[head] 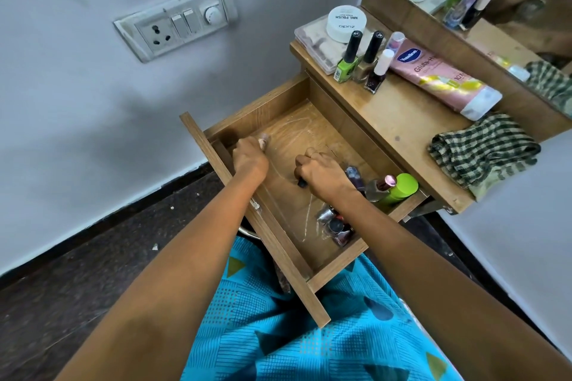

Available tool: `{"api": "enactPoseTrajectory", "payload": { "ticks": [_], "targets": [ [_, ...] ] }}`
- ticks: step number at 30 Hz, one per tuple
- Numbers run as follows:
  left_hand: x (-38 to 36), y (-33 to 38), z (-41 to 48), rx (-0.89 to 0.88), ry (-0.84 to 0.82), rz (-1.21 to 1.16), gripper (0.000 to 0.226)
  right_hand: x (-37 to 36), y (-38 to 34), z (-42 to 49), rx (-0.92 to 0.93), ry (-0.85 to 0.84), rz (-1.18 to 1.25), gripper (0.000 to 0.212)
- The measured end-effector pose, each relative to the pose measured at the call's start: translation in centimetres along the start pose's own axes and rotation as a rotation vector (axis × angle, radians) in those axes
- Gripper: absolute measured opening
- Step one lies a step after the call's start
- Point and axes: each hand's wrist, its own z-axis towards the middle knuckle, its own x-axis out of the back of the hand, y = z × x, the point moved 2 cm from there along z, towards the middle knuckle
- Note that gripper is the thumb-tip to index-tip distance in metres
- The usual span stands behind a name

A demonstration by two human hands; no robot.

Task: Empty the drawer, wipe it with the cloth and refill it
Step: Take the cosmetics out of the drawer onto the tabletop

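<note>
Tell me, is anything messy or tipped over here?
Yes. Inside the open wooden drawer, the lime green bottle and small cosmetic bottles lie tumbled on their sides, and pale streaks mark its floor.

1. One open wooden drawer (257,108) in one wooden desk (402,111).
2. Three nail-polish bottles standing together at the desk's edge: one lime-green bottle (346,66), one gold-brown bottle (363,66), one dark bottle with a white cap (376,79).
3. One round white tub (346,23), one pink squeeze tube (442,77), one clear flat plastic box (315,43), one green-and-cream checked cloth (483,151).
4. In the drawer: one lime-green cylindrical bottle (400,189); the smaller items beside it cannot be counted.
5. Two hands: left hand (250,159) pinching one small pale item (263,141), right hand (323,172) gripping one dark-tipped item (301,183).
6. One wall plate (175,20): one socket, two switches, one dial.
</note>
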Motion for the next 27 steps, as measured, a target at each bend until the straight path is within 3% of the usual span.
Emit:
{"api": "enactPoseTrajectory", "payload": {
  "ticks": [6, 11, 20, 27],
  "targets": [
    [-0.2, -0.3, 1.1, 0.001, -0.022, -0.005, 0.022, 0.1, 0.5, 0.0, -0.026, 0.063, 0.044, 0.03],
    [-0.1, -0.2, 0.9, 0.006, -0.061, -0.134, 0.025, 1.1, 1.4, -0.7, -0.182, 0.2, 0.281, 0.028],
    [0.9, 2.6, -0.6, -0.222, -0.033, -0.433, 0.037, 5.4, 3.0, -2.4, -0.455, 0.528, 0.699, 0.024],
    [1.2, 8.0, -2.6, -0.47, -0.022, -0.599, 0.026, 9.9, 6.1, -5.1, -0.573, 0.711, 0.699, 0.028]
  ]
}}
